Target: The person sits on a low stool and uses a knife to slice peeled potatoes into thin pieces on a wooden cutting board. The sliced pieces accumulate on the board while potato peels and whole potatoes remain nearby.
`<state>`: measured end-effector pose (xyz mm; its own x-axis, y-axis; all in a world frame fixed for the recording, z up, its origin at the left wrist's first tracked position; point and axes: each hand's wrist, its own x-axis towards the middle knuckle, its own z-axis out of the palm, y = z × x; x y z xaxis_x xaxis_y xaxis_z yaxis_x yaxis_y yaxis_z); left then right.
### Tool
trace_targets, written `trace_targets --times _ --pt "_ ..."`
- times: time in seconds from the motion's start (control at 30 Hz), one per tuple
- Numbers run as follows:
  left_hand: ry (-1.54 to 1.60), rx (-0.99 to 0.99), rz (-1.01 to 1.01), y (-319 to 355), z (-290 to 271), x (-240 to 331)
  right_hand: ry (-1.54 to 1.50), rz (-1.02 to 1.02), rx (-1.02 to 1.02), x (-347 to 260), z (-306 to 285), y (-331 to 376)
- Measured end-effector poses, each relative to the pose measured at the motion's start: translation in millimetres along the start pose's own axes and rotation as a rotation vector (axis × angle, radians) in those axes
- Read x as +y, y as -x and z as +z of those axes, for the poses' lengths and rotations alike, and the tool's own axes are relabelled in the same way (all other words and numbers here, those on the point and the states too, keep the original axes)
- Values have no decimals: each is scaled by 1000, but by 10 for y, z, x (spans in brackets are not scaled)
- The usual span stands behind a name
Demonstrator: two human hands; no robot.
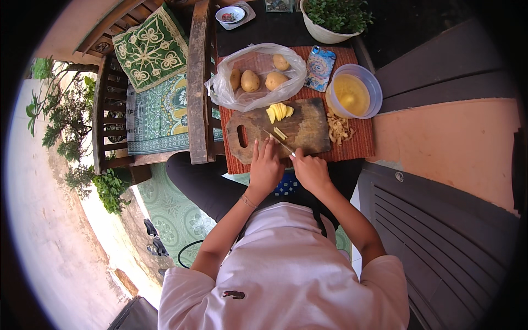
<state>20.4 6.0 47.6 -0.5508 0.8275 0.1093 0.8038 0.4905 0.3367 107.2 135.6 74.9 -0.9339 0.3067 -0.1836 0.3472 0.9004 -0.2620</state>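
A dark wooden cutting board (308, 127) lies on a red mat. My left hand (265, 168) rests at the board's near edge, fingertips pressing on potato pieces (280, 133). My right hand (311, 170) grips a knife (280, 142) whose blade points up-left over those pieces. A fan of yellow potato slices (279, 111) sits at the board's far side.
A clear plastic bag (256, 77) holds whole potatoes. A plastic bowl (353, 91) with yellowish water stands right, potato peels (340, 129) beside it. A phone (320, 67), a potted plant (333, 19), a small dish (230, 15) and a wooden chair with cushion (151, 52) surround.
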Motion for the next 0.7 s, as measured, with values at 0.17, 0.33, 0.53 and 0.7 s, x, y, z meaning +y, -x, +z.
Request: trace_targets --times 0.17,0.33,0.53,0.7 --pt "17 5 -6 -4 -13 11 55 9 8 -38 23 6" --pt "11 -1 -9 -6 -11 14 80 22 12 -30 91 7" --pt "32 -17 -14 -1 -5 2 52 23 -2 -20 133 -1" --pt "34 -14 -10 -12 -7 2 101 11 3 -8 157 3"
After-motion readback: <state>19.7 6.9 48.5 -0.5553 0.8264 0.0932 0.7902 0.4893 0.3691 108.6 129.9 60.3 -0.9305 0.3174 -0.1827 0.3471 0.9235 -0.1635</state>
